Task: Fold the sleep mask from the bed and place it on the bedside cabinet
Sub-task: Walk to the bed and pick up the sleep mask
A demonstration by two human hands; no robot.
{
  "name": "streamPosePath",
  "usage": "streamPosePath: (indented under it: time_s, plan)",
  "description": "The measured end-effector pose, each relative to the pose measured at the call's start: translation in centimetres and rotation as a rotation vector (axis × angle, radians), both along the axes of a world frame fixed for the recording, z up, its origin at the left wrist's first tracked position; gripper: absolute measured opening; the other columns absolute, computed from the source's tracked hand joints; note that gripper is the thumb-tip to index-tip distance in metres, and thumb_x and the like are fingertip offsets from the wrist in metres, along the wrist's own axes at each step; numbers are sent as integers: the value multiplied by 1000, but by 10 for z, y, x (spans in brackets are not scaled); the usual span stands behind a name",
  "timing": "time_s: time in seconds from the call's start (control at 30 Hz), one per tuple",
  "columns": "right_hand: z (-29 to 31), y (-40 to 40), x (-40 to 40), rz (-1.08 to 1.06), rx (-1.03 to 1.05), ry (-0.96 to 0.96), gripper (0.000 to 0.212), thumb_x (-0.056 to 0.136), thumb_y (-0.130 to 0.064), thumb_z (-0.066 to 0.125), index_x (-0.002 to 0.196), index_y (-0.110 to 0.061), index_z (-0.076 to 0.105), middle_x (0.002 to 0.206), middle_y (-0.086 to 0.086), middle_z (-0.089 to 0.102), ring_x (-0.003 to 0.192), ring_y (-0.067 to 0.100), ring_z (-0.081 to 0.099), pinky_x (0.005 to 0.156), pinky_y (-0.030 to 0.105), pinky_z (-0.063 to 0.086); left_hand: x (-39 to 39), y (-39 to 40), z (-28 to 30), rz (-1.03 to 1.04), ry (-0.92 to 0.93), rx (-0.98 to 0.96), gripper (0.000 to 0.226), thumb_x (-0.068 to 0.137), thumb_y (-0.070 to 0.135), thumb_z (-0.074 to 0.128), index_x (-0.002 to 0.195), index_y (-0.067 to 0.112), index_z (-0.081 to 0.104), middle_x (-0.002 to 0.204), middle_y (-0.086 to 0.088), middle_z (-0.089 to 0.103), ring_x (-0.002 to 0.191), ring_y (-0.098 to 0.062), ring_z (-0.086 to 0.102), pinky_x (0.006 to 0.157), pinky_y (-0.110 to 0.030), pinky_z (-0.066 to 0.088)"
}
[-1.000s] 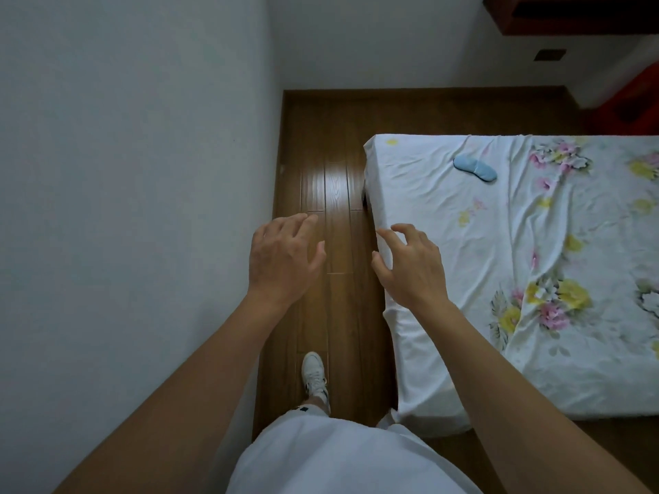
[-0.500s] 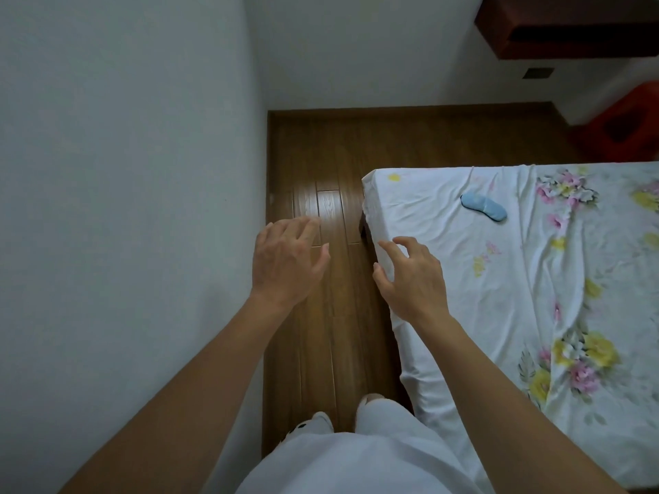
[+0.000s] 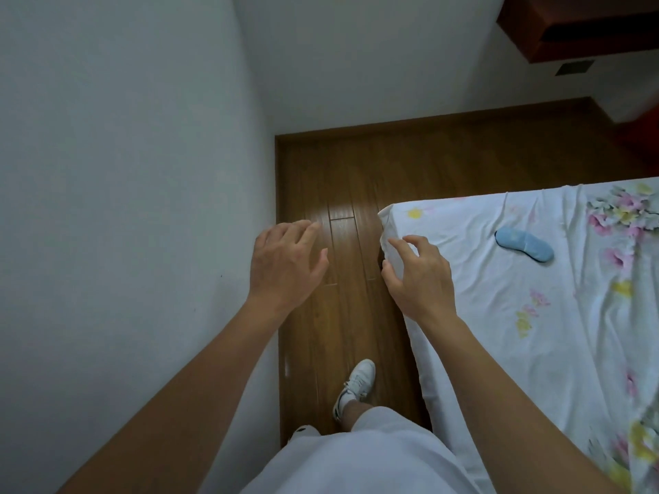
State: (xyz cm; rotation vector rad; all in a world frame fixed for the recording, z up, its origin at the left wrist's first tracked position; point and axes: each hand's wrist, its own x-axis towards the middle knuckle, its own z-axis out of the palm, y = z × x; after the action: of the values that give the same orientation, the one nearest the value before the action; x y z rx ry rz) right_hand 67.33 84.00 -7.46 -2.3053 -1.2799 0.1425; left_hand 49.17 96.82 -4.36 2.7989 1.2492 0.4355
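A light blue sleep mask point(image 3: 524, 243) lies flat on the bed point(image 3: 535, 333), on the white floral sheet near its far left corner. My right hand point(image 3: 419, 276) hovers over the bed's left edge, fingers spread and curled, holding nothing, a good way left of the mask. My left hand point(image 3: 285, 265) is out over the wooden floor, fingers apart and empty. A dark red-brown piece of furniture point(image 3: 577, 26), possibly the bedside cabinet, shows at the top right.
A white wall point(image 3: 124, 208) runs close along my left. A narrow strip of wooden floor point(image 3: 338, 194) lies between wall and bed, with my white shoe point(image 3: 356, 386) on it. Something red shows at the right edge.
I have walked forward along the bed; the mask and bed corner now sit lower and nearer in view. Both hands stay raised and empty, the right one nearer the bed corner.
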Motion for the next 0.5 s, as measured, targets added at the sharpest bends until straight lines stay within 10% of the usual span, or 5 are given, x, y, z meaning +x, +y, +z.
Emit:
streamPosePath:
  time_s: [0.5]
  plan:
    - [5, 44, 190, -398, -32, 27, 43, 92, -34, 61, 131, -16, 62, 133, 15, 62, 117, 33, 59, 92, 49, 52, 257, 99, 0, -362, 19, -40, 43, 94, 45, 48, 130, 23, 57, 132, 0, 66, 122, -24, 58, 107, -49, 45]
